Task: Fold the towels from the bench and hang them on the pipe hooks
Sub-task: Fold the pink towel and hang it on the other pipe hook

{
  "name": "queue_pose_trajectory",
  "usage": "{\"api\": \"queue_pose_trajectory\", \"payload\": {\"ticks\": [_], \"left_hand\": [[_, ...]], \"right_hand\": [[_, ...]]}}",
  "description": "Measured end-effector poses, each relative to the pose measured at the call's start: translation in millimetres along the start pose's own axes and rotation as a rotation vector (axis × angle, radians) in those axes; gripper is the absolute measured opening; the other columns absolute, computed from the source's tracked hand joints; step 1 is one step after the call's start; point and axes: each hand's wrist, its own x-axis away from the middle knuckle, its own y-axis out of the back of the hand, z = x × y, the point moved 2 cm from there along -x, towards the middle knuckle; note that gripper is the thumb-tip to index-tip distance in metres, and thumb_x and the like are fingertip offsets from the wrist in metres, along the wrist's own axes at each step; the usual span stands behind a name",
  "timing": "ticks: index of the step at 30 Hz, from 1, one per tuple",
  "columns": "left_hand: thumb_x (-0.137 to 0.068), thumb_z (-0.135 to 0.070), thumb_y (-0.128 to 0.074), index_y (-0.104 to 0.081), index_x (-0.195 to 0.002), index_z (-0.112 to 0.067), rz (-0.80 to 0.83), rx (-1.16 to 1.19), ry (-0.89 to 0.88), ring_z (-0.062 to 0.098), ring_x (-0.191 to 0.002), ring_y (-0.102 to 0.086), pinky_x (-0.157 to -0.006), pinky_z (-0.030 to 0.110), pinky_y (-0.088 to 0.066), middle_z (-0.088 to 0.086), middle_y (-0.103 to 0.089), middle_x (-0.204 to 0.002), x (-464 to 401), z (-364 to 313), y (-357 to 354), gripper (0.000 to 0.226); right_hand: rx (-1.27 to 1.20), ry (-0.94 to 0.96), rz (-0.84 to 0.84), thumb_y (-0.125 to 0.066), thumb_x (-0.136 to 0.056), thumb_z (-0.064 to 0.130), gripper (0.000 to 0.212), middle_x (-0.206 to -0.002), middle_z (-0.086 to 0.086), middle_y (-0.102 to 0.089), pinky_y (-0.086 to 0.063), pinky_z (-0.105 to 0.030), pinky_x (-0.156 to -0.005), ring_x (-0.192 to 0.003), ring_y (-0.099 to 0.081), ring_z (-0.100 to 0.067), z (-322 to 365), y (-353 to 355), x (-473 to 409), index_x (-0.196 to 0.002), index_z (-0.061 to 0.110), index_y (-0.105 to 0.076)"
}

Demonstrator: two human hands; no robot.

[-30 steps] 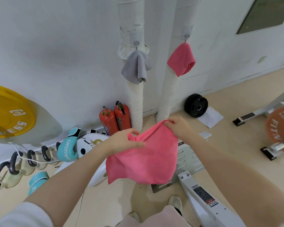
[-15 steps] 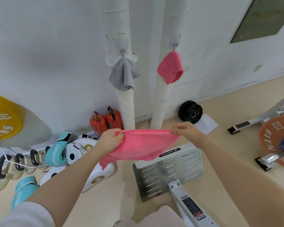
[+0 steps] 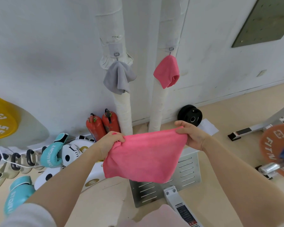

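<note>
**Hands stretch pink towel below the pipes**

Left hand (image 3: 111, 142) and right hand (image 3: 191, 136) are each clenched on a top corner of the pink towel (image 3: 143, 155), which is held in the air before the pipes (image 3: 123, 112). Its long axis is spread left to right; its lower edge hangs down. Fingertips are hidden in the cloth. The plate (image 3: 164, 189) beneath is partly covered. Hooks (image 3: 116, 54) are barely made out.

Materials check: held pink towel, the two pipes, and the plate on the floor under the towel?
Pink towel: soft matte cloth, probably microfibre; it drapes and bunches at the left hand.
Pipes: white wrapped insulation; seams and wrinkles show, core hidden.
Floor plate: brushed metal, likely steel or aluminium; dull sheen, punched slots.
</note>
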Motion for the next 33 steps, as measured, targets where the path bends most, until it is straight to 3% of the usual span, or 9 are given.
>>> {"api": "queue_pose_trajectory", "payload": {"ticks": [3, 5, 7, 9, 15, 21, 24, 28, 33], "left_hand": [[-0.087, -0.016, -0.057, -0.058, -0.058, -0.018, -0.078, 0.206, 0.106, 0.013, -0.05, -0.057, -0.054, 0.023, -0.045, -0.003, -0.059, -0.047, -3.6, 3.3, -1.4, 0.029], [-0.088, -0.036, -0.059, -0.066, -0.077, -0.016, -0.158, 0.256, 0.14, 0.017, -0.067, -0.065, -0.07, 0.031, -0.052, 0.001, -0.069, -0.066, -10.9, 3.6, 1.5, 0.024], [-0.083, -0.053, -0.058, -0.065, -0.103, -0.012, -0.223, 0.274, 0.16, 0.026, -0.094, -0.064, -0.089, 0.039, -0.051, 0.008, -0.07, -0.096, -18.1, 3.9, 5.0, 0.046], [-0.085, -0.051, -0.056, -0.062, -0.109, -0.008, -0.24, 0.32, 0.159, 0.026, -0.101, -0.062, -0.09, 0.038, -0.05, 0.011, -0.067, -0.106, -19.6, 4.5, 5.4, 0.05], [-0.097, -0.022, -0.045, -0.058, -0.115, -0.006, -0.128, 0.336, 0.064, 0.023, -0.096, -0.059, -0.085, 0.035, -0.048, 0.012, -0.063, -0.107, -18.3, 6.1, 7.3, 0.028], [-0.094, -0.014, -0.051, -0.056, -0.082, -0.01, -0.303, 0.147, 0.01, 0.022, -0.089, -0.054, -0.091, 0.037, -0.046, 0.009, -0.059, -0.091, -18.0, 15.3, 16.9, 0.013], [-0.091, -0.014, -0.056, -0.056, -0.077, -0.013, -0.4, 0.095, -0.003, 0.023, -0.088, -0.051, -0.085, 0.037, -0.046, 0.007, -0.06, -0.085, -18.5, 12.9, 27.1, 0.014], [-0.09, -0.015, -0.057, -0.058, -0.08, -0.011, -0.409, 0.052, -0.052, 0.017, -0.078, -0.052, -0.066, 0.025, -0.042, 0.004, -0.06, -0.084, -11.5, 11.6, 33.6, 0.011], [-0.089, -0.015, -0.058, -0.061, -0.084, -0.007, -0.366, -0.023, -0.125, 0.018, -0.079, -0.053, -0.071, 0.024, -0.043, 0.006, -0.061, -0.085, -2.5, 7.8, 49.7, 0.01]], "right_hand": [[0.587, 0.034, -0.13, -0.058, -0.087, 0.005, 0.015, -0.063, 0.001, -0.052, -0.039, -0.024, -0.057, -0.061, -0.047, -0.013, -2.6, 14.9, -4.1, -0.075, 0.012, -0.063], [0.807, 0.042, -0.206, -0.059, -0.087, 0.012, 0.024, -0.06, -0.003, -0.039, -0.03, -0.029, -0.058, -0.06, -0.037, -0.017, -4.3, 21.3, -7.5, -0.065, 0.003, -0.054], [0.74, 0.042, -0.284, -0.057, -0.088, 0.012, 0.022, -0.063, -0.005, -0.041, -0.032, -0.031, -0.062, -0.061, -0.037, -0.017, -2.2, 23.9, -9.5, -0.069, 0.002, -0.058], [0.606, 0.028, -0.301, -0.053, -0.091, 0.011, 0.016, -0.069, -0.003, -0.046, -0.037, -0.028, -0.064, -0.065, -0.041, -0.015, 2.3, 23.9, -9.7, -0.076, 0.01, -0.06], [0.488, 0.132, -0.312, -0.048, -0.094, 0.006, 0.023, -0.067, 0.0, -0.048, -0.03, -0.02, -0.051, -0.056, -0.041, -0.01, 8.4, 33.0, -1.1, -0.1, 0.019, -0.066], [0.406, 0.143, -0.258, -0.048, -0.091, -0.002, 0.024, -0.061, 0.002, -0.039, -0.024, -0.014, -0.04, -0.044, -0.03, -0.007, 10.5, 21.3, -5.2, -0.082, 0.016, -0.061], [0.538, 0.18, -0.19, -0.045, -0.09, -0.005, 0.027, -0.057, -0.003, -0.042, -0.029, -0.014, -0.042, -0.041, -0.037, -0.004, 19.3, 13.1, -7.3, -0.078, 0.015, -0.058], [0.611, 0.117, -0.152, -0.046, -0.089, -0.005, 0.027, -0.069, -0.002, -0.058, -0.044, -0.02, -0.061, -0.065, -0.055, -0.012, 14.9, 15.4, -6.4, -0.077, 0.016, -0.058], [0.566, 0.137, -0.25, -0.051, -0.08, -0.015, 0.027, -0.066, -0.008, -0.059, -0.05, -0.013, -0.058, -0.063, -0.055, -0.015, 14.5, 6.0, -9.0, -0.065, 0.005, -0.06]]}}
